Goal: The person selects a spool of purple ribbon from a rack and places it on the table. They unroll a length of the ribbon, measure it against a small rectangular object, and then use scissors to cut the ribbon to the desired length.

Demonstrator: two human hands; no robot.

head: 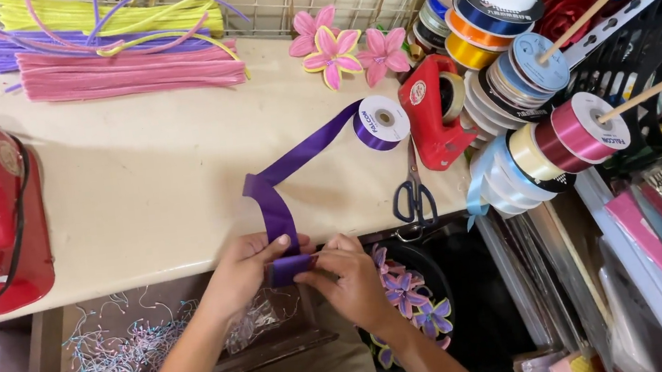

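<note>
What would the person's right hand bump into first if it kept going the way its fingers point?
The right hand points left, so it would first meet the folded purple ribbon it already pinches, then the left hand just behind. Depth is hard to judge.

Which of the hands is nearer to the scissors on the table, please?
Right. The right hand is just below and left of the scissors; the left hand lies farther left, past the folded purple ribbon.
</note>
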